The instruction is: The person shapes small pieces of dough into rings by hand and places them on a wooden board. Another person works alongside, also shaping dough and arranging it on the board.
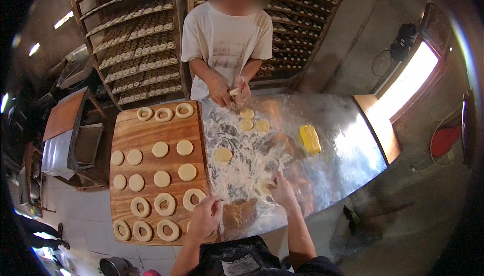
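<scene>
My right hand is over the floured metal tabletop, its fingers gripping the edge of a pale dough piece. Whether that piece has a hole is unclear. Near the right edge of the wooden board, my left hand has curled fingers, with nothing visible in them. A dough ring lies just beyond it; another beneath it is mostly hidden. Several flat dough discs and rings rest in rows on the board. One loose disc sits on the flour ahead of my hands.
Across the table a person in a white shirt handles dough, beside three small discs. A yellow block lies on the metal at right. Racks of dough rings stand behind. A wooden-topped stand is at left.
</scene>
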Demonstrator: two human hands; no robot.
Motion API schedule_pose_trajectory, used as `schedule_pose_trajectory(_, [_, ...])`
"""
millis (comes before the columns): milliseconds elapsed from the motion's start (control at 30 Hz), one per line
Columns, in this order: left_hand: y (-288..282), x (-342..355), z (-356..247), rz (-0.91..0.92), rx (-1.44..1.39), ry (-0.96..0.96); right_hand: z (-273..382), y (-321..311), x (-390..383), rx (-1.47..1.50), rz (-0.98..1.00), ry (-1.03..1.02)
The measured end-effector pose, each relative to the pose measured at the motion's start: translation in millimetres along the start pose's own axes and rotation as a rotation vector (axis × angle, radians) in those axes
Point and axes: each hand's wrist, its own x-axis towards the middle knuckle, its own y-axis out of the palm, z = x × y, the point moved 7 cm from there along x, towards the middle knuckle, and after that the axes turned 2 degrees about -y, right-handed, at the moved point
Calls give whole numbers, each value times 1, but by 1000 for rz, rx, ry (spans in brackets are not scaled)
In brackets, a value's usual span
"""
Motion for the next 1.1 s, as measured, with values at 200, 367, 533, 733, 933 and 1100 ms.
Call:
schedule_pose_trajectory(200, [75, 6, -5, 32, -71, -57, 16, -11, -24, -505, -276, -540])
schedule_pose_trajectory(367, [139, 32, -5, 114, 23, -192, -3, -21, -24, 162, -76, -250])
schedule_pose_trajectory(533, [164, 50, -23, 217, -461, -241, 16, -39, -35, 735, 120, -212])
schedule_pose_trajectory(733, [139, 38, -55, 242, -511, -178, 25, -50, -48, 652, 234, -227])
schedule_pose_trajectory(933, [124, 40, -66, 44, -141, -52, 53, -40, -36, 10, -279, -379])
schedule_pose_trajectory(1100, [99, 34, -67, -454, 73, 208, 39, 18, -16, 1202, 493, -225])
